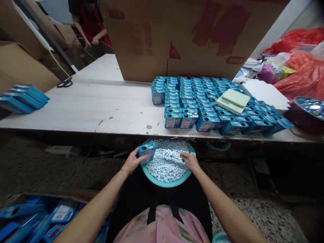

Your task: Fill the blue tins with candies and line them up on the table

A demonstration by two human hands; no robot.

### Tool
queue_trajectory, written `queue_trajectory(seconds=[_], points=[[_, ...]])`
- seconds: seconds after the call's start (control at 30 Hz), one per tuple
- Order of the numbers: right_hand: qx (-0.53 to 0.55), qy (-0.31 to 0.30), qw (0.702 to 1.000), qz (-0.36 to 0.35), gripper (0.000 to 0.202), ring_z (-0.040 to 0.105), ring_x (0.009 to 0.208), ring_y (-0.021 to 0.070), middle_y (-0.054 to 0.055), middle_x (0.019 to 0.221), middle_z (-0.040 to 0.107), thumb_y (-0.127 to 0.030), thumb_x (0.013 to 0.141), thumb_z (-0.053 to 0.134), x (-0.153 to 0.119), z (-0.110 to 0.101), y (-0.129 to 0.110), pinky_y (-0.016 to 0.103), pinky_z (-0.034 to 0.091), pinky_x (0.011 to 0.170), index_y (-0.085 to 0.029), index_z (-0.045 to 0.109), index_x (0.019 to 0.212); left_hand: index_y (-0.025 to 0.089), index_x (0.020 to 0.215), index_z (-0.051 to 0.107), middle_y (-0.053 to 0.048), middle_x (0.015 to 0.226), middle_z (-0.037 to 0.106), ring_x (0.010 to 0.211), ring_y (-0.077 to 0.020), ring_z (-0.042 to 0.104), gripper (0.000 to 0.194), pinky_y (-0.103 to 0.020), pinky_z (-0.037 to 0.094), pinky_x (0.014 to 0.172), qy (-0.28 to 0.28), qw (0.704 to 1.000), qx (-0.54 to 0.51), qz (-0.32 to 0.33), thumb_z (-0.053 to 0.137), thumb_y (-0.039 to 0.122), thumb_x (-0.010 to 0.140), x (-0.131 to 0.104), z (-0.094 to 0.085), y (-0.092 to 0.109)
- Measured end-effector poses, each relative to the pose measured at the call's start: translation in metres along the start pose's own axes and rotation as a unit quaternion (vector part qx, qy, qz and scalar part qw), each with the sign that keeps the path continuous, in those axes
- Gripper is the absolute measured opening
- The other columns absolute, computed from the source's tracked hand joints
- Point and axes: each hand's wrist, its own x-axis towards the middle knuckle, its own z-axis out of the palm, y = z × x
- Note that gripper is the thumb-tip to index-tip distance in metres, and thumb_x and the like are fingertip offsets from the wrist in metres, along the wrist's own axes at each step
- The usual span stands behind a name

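My left hand [132, 160] is closed round a small blue tin [147, 152] with a dark round hole in its top. The tin is held over the left rim of a turquoise basin [165, 184], which sits at my lap. Small white and pale blue pellets [164, 168] fill the basin. My right hand [189, 161] is at the basin's right side, its fingers pinched together at the pellets. Whatever those fingers hold, possibly something thin, is hard to make out.
Rows of blue tins [187, 98] stand on the white table [121, 104], with a pale green scale [233, 101] on top of them. Behind is a large cardboard box [177, 40]. Scissors [64, 83] lie at left. A box of blue tins [63, 212] is lower left. Another person [92, 30] works beyond.
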Motion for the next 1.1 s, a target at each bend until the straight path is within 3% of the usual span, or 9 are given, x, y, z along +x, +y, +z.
queue_trajectory(seconds=[0.1,0.23,0.4,0.53,0.63,0.8,0.97,1.1], points=[[0.064,0.019,0.997,-0.023,0.032,0.06,0.075,0.0149,0.003,0.087,0.067,-0.029,0.081,0.039,-0.001,-0.021,-0.004,0.025,0.044,0.071,-0.019,0.065,0.095,0.014,0.111,0.051,-0.009,0.106,0.061,0.098,-0.0238,0.055,0.051,-0.043,0.039,0.093,-0.017,0.994,0.103,0.04,0.064,0.033,0.065,-0.002,-0.004,0.001],[0.064,0.02,0.996,-0.064,0.03,0.059,0.074,0.0147,0.002,0.084,0.068,-0.031,0.079,0.042,-0.002,-0.055,-0.023,0.026,0.043,0.071,-0.022,0.066,0.094,0.014,0.113,0.05,-0.008,0.109,0.059,0.101,-0.022,0.053,0.051,-0.038,0.038,0.094,-0.037,0.983,0.164,0.077,0.06,0.032,0.067,0.0,0.013,0.007],[-0.059,-0.03,0.993,-0.094,0.027,0.058,0.084,0.015,0.0,0.09,0.067,-0.029,0.078,0.043,-0.002,-0.091,-0.062,0.023,0.04,0.073,-0.027,0.066,0.092,0.018,0.114,0.051,-0.005,0.112,0.058,0.105,-0.0208,0.051,0.048,-0.036,0.036,0.096,-0.075,0.971,0.198,0.114,0.057,0.024,0.067,0.006,0.032,0.017],[-0.215,-0.057,0.97,-0.095,0.028,0.057,0.09,0.0167,0.002,0.092,0.066,-0.02,0.076,0.042,-0.006,-0.111,-0.095,0.024,0.038,0.072,-0.028,0.066,0.089,0.021,0.116,0.05,-0.004,0.114,0.056,0.105,-0.0208,0.051,0.049,-0.037,0.035,0.097,-0.084,0.965,0.219,0.121,0.056,0.022,0.067,0.009,0.036,0.016],[-0.294,-0.07,0.947,-0.107,0.029,0.058,0.085,0.0181,0.008,0.088,0.066,-0.014,0.074,0.042,-0.009,-0.12,-0.117,0.025,0.038,0.069,-0.022,0.066,0.088,0.022,0.116,0.051,-0.004,0.114,0.056,0.105,-0.0207,0.051,0.049,-0.037,0.036,0.096,-0.084,0.964,0.22,0.12,0.055,0.023,0.067,0.01,0.038,0.013],[-0.321,-0.058,0.937,-0.123,0.029,0.06,0.079,0.0213,0.011,0.083,0.065,-0.014,0.073,0.041,-0.012,-0.129,-0.14,0.03,0.041,0.067,-0.017,0.065,0.09,0.021,0.114,0.051,-0.004,0.114,0.057,0.106,-0.0213,0.051,0.048,-0.038,0.036,0.096,-0.075,0.969,0.204,0.119,0.057,0.024,0.066,0.012,0.038,0.011],[-0.316,-0.041,0.938,-0.138,0.029,0.06,0.08,0.0209,0.011,0.083,0.065,-0.011,0.073,0.04,-0.018,-0.129,-0.144,0.03,0.041,0.068,-0.016,0.064,0.089,0.019,0.113,0.052,-0.006,0.113,0.057,0.106,-0.0223,0.05,0.046,-0.04,0.035,0.097,-0.083,0.967,0.198,0.138,0.058,0.023,0.067,0.014,0.039,0.013],[-0.291,-0.036,0.946,-0.141,0.028,0.058,0.083,0.0201,0.008,0.086,0.065,-0.012,0.071,0.042,-0.019,-0.129,-0.128,0.028,0.039,0.069,-0.02,0.064,0.087,0.018,0.114,0.051,-0.007,0.114,0.056,0.107,-0.022,0.049,0.045,-0.039,0.035,0.097,-0.088,0.969,0.179,0.143,0.057,0.025,0.069,0.014,0.038,0.014]])
